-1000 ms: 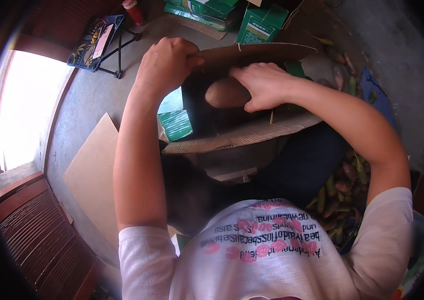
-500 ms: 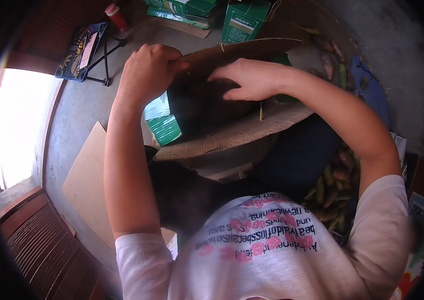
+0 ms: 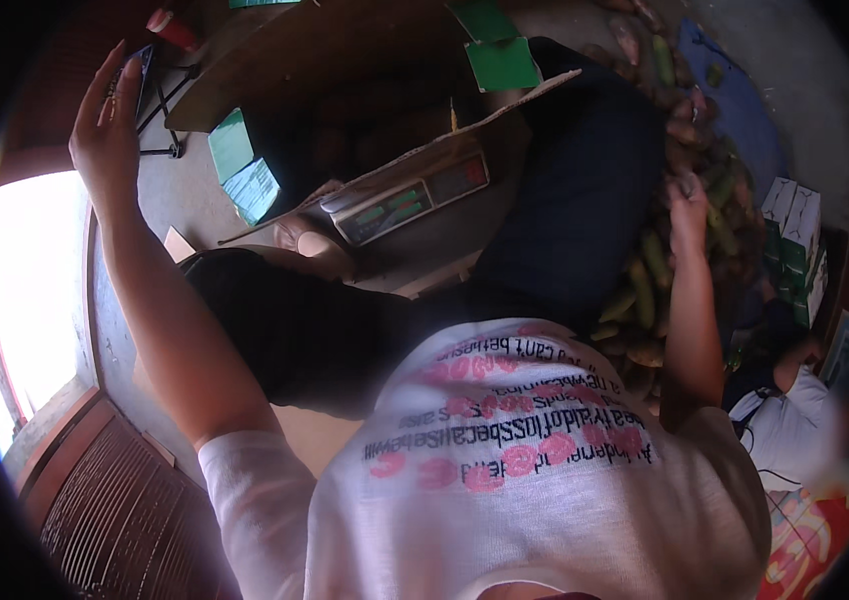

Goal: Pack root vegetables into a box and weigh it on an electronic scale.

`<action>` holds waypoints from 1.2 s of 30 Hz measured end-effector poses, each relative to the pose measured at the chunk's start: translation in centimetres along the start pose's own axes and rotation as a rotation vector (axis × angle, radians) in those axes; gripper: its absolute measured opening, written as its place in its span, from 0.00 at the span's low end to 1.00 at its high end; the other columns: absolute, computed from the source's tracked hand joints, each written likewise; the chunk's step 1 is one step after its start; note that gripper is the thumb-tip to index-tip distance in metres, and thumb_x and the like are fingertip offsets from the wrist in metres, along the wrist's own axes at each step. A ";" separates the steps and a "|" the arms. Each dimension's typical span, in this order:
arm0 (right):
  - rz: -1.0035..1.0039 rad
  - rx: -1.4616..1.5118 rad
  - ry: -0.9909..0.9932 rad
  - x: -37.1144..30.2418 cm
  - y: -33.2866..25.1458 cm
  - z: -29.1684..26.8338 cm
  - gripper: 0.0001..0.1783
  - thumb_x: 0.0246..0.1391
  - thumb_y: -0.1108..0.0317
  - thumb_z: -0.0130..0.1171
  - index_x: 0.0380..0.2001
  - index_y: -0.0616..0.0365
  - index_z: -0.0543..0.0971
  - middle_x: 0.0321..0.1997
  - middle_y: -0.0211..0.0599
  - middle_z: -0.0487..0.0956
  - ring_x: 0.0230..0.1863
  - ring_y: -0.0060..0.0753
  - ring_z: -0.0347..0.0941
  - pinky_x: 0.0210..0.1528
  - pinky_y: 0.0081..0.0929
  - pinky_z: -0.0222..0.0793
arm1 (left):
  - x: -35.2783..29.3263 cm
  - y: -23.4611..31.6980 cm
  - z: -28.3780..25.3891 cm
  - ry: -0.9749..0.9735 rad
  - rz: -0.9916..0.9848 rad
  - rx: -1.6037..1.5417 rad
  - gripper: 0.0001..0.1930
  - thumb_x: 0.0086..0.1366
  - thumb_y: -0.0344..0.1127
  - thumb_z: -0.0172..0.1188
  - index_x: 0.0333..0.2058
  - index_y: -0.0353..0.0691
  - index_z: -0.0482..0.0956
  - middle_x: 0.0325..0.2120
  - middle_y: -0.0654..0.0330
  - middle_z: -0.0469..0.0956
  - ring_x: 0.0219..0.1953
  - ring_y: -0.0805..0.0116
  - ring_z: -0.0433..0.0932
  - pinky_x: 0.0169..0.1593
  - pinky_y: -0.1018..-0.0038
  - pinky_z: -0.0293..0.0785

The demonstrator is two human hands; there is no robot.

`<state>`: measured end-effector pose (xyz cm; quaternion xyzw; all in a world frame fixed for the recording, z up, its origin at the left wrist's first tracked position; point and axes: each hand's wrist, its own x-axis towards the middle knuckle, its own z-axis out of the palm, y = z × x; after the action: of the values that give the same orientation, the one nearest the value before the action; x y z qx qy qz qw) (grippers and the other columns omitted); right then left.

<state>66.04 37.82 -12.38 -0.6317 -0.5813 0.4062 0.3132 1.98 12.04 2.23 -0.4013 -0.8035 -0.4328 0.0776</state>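
Observation:
A large open cardboard box (image 3: pixel 505 110) with green inner flaps stands between my legs, its dark interior holding shapes too dim to name. Under its near flap shows a flat digital scale (image 3: pixel 410 203). My left hand (image 3: pixel 110 120) is raised beyond the box's left side, fingers stretched and apart, holding nothing. Over on the right, my right hand (image 3: pixel 687 205) is down at a pile of long green and reddish-brown produce (image 3: pixel 655 260). Its fingers are bunched together; what they hold is too small and blurred to make out.
A small folding stool (image 3: pixel 170 125) and a red bottle (image 3: pixel 173 30) are at the far left. Blue cloth (image 3: pixel 730 100) lies beyond the produce. Stacked white-and-green boxes (image 3: pixel 795 235) stand at right, near another person in a white top (image 3: pixel 795 425).
Both hands have left the box: the left went up and leftward, the right swung out to the produce. The view has shifted, and the scale now shows under the near flap.

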 end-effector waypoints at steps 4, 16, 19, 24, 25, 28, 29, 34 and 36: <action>0.206 -0.296 -0.186 -8.0 13.5 0.4 0.18 0.63 0.74 0.56 0.55 0.67 0.76 0.50 0.44 0.84 0.50 0.41 0.80 0.54 0.35 0.73 | -0.4 -2.2 -1.8 0.076 -0.085 0.214 0.17 0.71 0.49 0.63 0.55 0.58 0.84 0.52 0.59 0.83 0.55 0.66 0.82 0.56 0.71 0.76; 0.009 -0.325 -0.477 -12.5 25.9 4.8 0.15 0.59 0.72 0.54 0.49 0.65 0.78 0.46 0.51 0.83 0.50 0.51 0.81 0.52 0.40 0.75 | -7.6 -6.2 -11.3 -0.323 -0.094 0.545 0.16 0.77 0.39 0.52 0.54 0.39 0.83 0.50 0.53 0.84 0.56 0.64 0.79 0.61 0.65 0.72; 0.042 -0.335 -0.447 -11.7 26.9 5.8 0.15 0.59 0.72 0.54 0.48 0.65 0.78 0.46 0.52 0.83 0.50 0.52 0.81 0.52 0.40 0.75 | -9.9 -8.0 -12.0 -0.487 -0.361 0.455 0.19 0.78 0.41 0.48 0.54 0.36 0.82 0.49 0.52 0.84 0.55 0.60 0.80 0.63 0.63 0.70; 0.049 -0.308 -0.502 -12.1 30.0 5.9 0.14 0.58 0.72 0.54 0.47 0.65 0.79 0.46 0.53 0.83 0.50 0.54 0.81 0.52 0.41 0.75 | -14.1 -5.8 -9.2 -0.708 -0.489 0.090 0.23 0.77 0.42 0.48 0.59 0.31 0.76 0.51 0.42 0.81 0.57 0.55 0.78 0.64 0.63 0.70; 0.052 -0.308 -0.517 -12.3 30.9 5.5 0.14 0.58 0.72 0.54 0.47 0.65 0.79 0.46 0.53 0.83 0.50 0.55 0.81 0.52 0.41 0.75 | -14.2 -6.5 -8.6 -0.715 -0.484 0.082 0.23 0.77 0.42 0.48 0.59 0.31 0.76 0.51 0.42 0.81 0.57 0.55 0.78 0.64 0.63 0.70; 0.042 -0.279 -0.588 -12.8 32.8 5.3 0.14 0.58 0.72 0.54 0.46 0.65 0.79 0.46 0.54 0.83 0.50 0.56 0.80 0.52 0.41 0.75 | -14.4 -10.2 -10.3 -0.667 -0.489 -0.036 0.24 0.77 0.45 0.48 0.61 0.32 0.74 0.48 0.46 0.83 0.53 0.56 0.80 0.61 0.64 0.72; 0.052 -0.285 -0.592 -13.2 33.7 4.6 0.14 0.58 0.71 0.54 0.46 0.65 0.79 0.46 0.54 0.83 0.50 0.56 0.80 0.52 0.41 0.75 | -14.4 -10.1 -9.3 -0.685 -0.480 -0.053 0.24 0.77 0.45 0.48 0.61 0.32 0.74 0.48 0.46 0.83 0.53 0.56 0.80 0.61 0.64 0.72; -0.140 -0.549 -0.800 -14.4 28.1 3.5 0.15 0.52 0.72 0.56 0.42 0.65 0.79 0.46 0.58 0.81 0.51 0.61 0.78 0.52 0.44 0.76 | -14.5 -6.7 -11.4 -0.771 -0.509 0.136 0.22 0.77 0.43 0.46 0.61 0.36 0.75 0.45 0.46 0.84 0.48 0.61 0.82 0.54 0.67 0.76; -0.184 -0.603 -0.802 -14.4 27.9 1.9 0.15 0.49 0.72 0.58 0.42 0.66 0.79 0.47 0.58 0.81 0.51 0.61 0.78 0.52 0.44 0.76 | -13.8 -7.2 -10.0 -0.800 -0.484 0.133 0.22 0.77 0.42 0.46 0.60 0.36 0.75 0.44 0.46 0.84 0.47 0.61 0.82 0.53 0.67 0.76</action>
<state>77.82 19.87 -35.39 -0.4346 -0.8003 0.4017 -0.0962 3.86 -5.65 -2.71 -0.3319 -0.8668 -0.1973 -0.3157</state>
